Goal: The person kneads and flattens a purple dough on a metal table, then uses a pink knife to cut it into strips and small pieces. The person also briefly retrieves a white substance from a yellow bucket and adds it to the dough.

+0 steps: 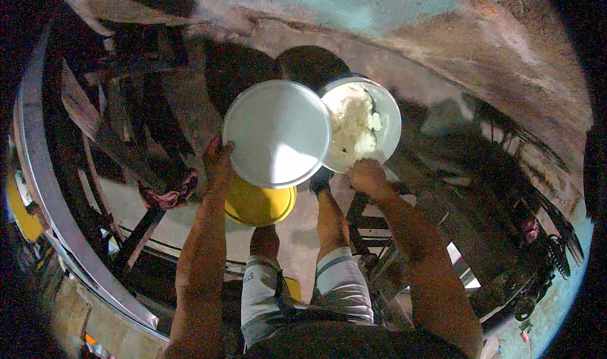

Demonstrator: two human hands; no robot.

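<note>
We grip a lid (277,133) in our left hand (218,163), a bowl (387,115) of white food (heaped high) in our right hand (368,175); tilting it risks spilling.

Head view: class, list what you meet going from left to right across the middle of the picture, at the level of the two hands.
Curved metal rail → pink rag → left hand → round lid → bowl of white food → dark metal frames. The right hand sits under the bowl's near rim.
</note>
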